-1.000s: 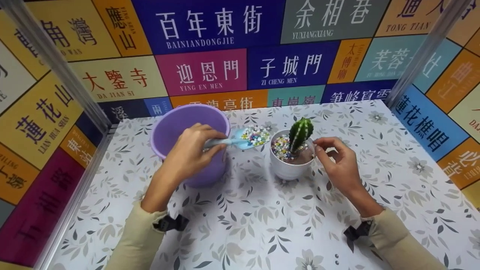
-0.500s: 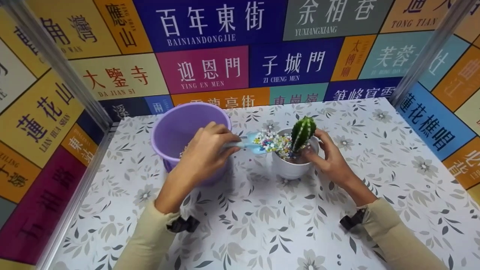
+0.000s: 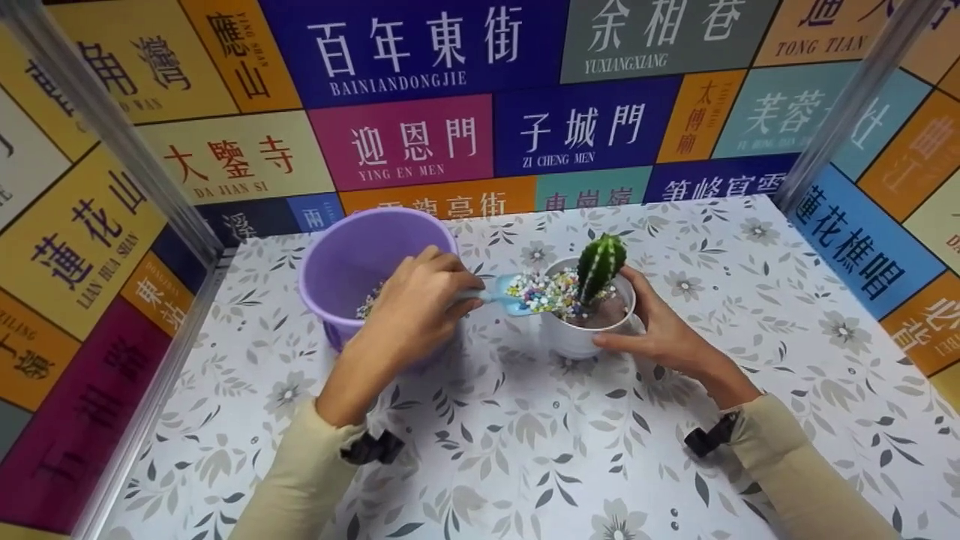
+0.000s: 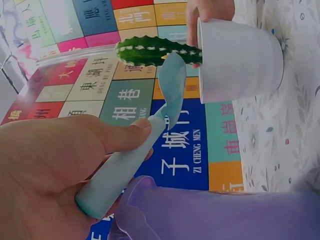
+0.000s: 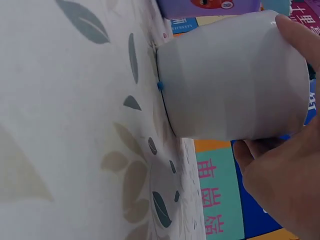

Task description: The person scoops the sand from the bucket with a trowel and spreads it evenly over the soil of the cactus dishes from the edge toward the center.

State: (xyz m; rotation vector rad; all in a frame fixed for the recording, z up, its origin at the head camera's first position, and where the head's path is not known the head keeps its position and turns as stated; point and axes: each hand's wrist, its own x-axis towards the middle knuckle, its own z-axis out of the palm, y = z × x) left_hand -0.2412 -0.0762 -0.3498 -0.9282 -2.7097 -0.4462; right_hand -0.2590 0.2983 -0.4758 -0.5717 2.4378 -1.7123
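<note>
Now the left hand (image 3: 415, 304) grips a light-blue plastic scoop (image 3: 501, 294) of coloured pebbles (image 3: 541, 288), its tip over the rim of the white ceramic cactus pot (image 3: 581, 339). Beside that pot, the right hand (image 3: 660, 331) wraps its wall; a purple plastic bucket (image 3: 352, 255) stands just left on the floral tabletop (image 3: 525, 450).

A staged recording booth is shown rather than a lived-in room. A small table (image 3: 525, 450) is covered with a leaf-and-flower patterned sheet and is closed in on three sides by panels (image 3: 405, 142) printed with coloured blocks of Chinese place names and romanised captions. Bare metal frame posts (image 3: 105, 127) are set at the corners. No household furniture is seen.
</note>
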